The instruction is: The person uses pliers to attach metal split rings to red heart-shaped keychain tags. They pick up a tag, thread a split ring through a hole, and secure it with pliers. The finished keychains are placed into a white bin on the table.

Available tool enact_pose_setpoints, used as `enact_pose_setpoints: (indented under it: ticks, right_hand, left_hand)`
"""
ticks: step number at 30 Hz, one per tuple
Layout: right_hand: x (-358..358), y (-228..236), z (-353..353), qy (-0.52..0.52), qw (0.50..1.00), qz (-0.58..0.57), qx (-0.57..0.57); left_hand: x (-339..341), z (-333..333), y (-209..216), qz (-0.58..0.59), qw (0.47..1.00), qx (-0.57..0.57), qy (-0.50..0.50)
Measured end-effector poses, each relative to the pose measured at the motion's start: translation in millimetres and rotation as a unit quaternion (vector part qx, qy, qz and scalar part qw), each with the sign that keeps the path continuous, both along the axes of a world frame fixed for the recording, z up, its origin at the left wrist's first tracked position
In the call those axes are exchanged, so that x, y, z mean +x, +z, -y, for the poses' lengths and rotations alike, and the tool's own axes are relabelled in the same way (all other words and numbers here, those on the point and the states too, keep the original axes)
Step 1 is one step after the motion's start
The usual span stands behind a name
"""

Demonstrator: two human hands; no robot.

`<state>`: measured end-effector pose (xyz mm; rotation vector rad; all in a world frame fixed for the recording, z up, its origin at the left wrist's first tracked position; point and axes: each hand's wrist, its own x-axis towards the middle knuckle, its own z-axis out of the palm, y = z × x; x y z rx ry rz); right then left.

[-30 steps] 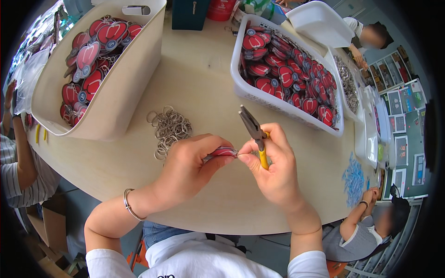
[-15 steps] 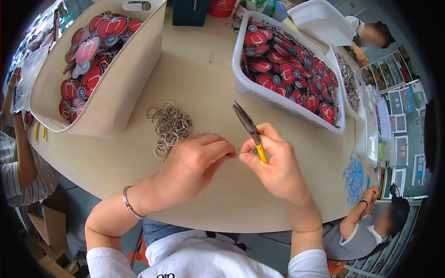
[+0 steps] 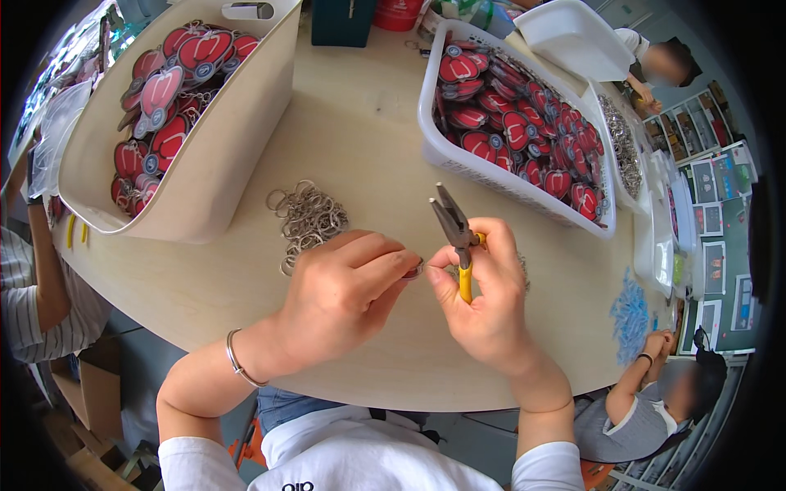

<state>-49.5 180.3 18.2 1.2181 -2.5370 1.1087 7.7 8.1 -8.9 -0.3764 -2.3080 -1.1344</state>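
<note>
My left hand [image 3: 348, 282] pinches a small flat charm [image 3: 415, 271], of which only a dark edge with a little red shows past the fingertips. In my right hand [image 3: 495, 307] is a pair of pliers [image 3: 452, 222] with yellow handles, jaws parted and pointing away from me. My right thumb and index finger come close together beside the charm; whether they hold a tiny part I cannot make out. Beyond my left hand lies a heap of metal split rings [image 3: 309, 214]. A few small metal bits [image 3: 524, 270] peek out behind my right hand.
A tall cream bin [image 3: 246, 155] at the left and a white basket [image 3: 516, 192] at the right hold red charms. Metal parts fill a tray [image 3: 620, 147] beyond the basket. Blue strips [image 3: 629, 319] lie at the right edge. Other people sit around the table.
The pliers' jaws have opened and the tool has turned more upright. My right fingertips have drawn slightly away from the charm, and my left wrist has tilted, showing more of its edge.
</note>
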Motion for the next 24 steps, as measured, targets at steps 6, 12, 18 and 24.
enact_pose_setpoints:
  ticks: [6,12,18,24]
  right_hand:
    - [7.3,-1.7,4.0,-0.018,0.994,-0.099,0.033]
    - [5.6,-16.1,7.8,-0.056,0.981,0.181,-0.045]
    - [8.9,-37.7,20.0,0.043,0.987,0.091,0.126]
    - [2.0,-32.4,12.8,0.028,0.988,0.131,0.072]
  left_hand:
    - [3.6,5.9,7.4,0.009,0.996,-0.086,0.001]
    - [-0.5,27.3,22.9,0.038,0.993,0.082,0.075]
    - [-1.0,42.4,28.1,0.013,0.960,0.258,0.112]
    - [-1.0,37.9,23.5,0.049,0.970,0.231,0.064]
